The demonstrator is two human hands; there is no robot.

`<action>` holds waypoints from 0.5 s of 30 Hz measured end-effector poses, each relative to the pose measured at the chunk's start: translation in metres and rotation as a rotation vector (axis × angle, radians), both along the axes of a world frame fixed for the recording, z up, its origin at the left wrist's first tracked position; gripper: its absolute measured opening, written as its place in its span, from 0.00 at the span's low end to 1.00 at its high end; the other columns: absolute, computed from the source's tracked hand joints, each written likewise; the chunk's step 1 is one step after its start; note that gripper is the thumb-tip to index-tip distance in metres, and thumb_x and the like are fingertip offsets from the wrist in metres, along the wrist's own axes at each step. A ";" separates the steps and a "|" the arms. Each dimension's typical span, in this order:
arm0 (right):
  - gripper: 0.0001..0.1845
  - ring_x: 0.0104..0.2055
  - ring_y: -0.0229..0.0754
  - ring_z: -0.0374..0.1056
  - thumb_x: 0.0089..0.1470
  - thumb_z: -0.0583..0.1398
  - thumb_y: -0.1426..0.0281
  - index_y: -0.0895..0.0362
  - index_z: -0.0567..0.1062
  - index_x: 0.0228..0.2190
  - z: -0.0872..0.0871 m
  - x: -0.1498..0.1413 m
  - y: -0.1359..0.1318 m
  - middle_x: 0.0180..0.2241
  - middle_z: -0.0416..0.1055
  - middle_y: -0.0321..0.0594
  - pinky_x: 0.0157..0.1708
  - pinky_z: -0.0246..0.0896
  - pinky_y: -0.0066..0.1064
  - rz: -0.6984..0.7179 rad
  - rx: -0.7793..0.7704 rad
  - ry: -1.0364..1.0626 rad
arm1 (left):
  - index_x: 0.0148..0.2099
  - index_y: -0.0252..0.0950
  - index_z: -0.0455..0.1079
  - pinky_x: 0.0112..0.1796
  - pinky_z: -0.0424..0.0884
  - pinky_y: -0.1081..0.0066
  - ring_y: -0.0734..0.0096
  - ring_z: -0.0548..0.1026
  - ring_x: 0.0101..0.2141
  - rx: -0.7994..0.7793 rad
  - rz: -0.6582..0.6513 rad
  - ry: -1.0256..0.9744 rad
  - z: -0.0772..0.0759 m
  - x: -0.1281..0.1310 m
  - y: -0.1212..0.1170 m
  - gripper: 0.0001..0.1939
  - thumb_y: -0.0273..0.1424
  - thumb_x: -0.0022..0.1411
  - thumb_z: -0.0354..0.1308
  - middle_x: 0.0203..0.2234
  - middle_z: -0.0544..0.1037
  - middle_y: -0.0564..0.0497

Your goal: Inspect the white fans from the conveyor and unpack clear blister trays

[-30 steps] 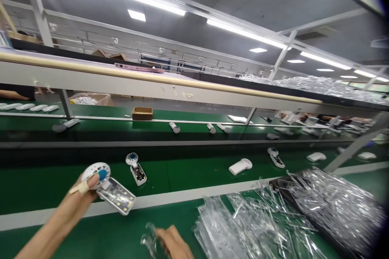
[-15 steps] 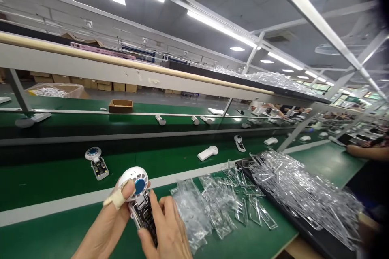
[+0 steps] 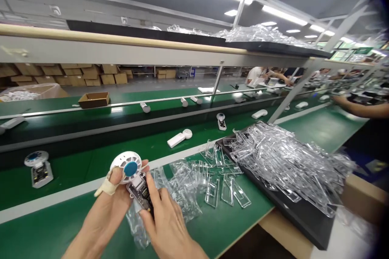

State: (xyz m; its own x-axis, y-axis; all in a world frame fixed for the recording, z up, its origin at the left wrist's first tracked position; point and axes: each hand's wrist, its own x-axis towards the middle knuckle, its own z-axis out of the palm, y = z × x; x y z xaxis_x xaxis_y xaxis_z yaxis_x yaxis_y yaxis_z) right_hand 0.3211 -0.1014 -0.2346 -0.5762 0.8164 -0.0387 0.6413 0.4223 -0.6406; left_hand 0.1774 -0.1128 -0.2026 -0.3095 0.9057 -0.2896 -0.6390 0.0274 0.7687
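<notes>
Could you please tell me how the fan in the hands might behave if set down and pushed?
The fan would probably slide rather than roll, given its boxy body. Its visible circuit board hints at fragility, and the smooth plastic head could feel slippery.

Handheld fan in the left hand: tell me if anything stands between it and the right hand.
Nothing visible does: the right hand rests against the lower part of the handheld fan, though what lies right beneath that hand is hidden.

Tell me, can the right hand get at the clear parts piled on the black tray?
Probably yes: the right hand is on the white device, yet only loose clear pieces seem to lie between hand and pile.
</notes>
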 end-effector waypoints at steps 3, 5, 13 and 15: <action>0.41 0.49 0.59 0.65 0.57 0.54 0.71 0.43 0.35 0.63 0.003 0.021 0.010 0.47 0.64 0.50 0.45 0.62 0.56 0.024 0.003 -0.084 | 0.52 0.39 0.69 0.49 0.70 0.55 0.46 0.68 0.52 -0.055 -0.153 -0.090 -0.023 0.016 0.007 0.34 0.47 0.43 0.67 0.46 0.76 0.41; 0.43 0.52 0.62 0.62 0.56 0.56 0.73 0.43 0.38 0.63 0.002 0.031 0.013 0.48 0.63 0.52 0.48 0.58 0.58 0.062 0.003 -0.139 | 0.50 0.38 0.72 0.49 0.70 0.58 0.48 0.70 0.50 -0.159 -0.211 -0.054 -0.037 0.025 0.008 0.31 0.41 0.42 0.70 0.43 0.78 0.43; 0.21 0.45 0.47 0.67 0.62 0.44 0.61 0.53 0.67 0.49 -0.021 0.031 0.036 0.43 0.69 0.44 0.45 0.63 0.40 -0.275 -0.134 0.465 | 0.39 0.40 0.74 0.39 0.76 0.62 0.43 0.71 0.49 -0.202 0.088 0.231 -0.049 0.049 0.021 0.29 0.40 0.30 0.73 0.41 0.79 0.46; 0.24 0.36 0.43 0.69 0.61 0.41 0.58 0.56 0.71 0.32 -0.030 0.022 0.049 0.32 0.71 0.42 0.37 0.63 0.33 -0.482 -0.232 0.592 | 0.33 0.40 0.74 0.42 0.74 0.57 0.37 0.70 0.49 -0.185 0.080 0.251 -0.054 0.044 0.030 0.27 0.37 0.24 0.74 0.35 0.80 0.44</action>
State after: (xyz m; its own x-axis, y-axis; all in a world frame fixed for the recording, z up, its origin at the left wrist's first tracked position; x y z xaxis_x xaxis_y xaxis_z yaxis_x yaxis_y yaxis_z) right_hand 0.3432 -0.0529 -0.2643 -0.1395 0.9896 -0.0360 0.2456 -0.0006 -0.9694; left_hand 0.2218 -0.0826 -0.2570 -0.4607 0.8144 -0.3527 -0.4355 0.1388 0.8894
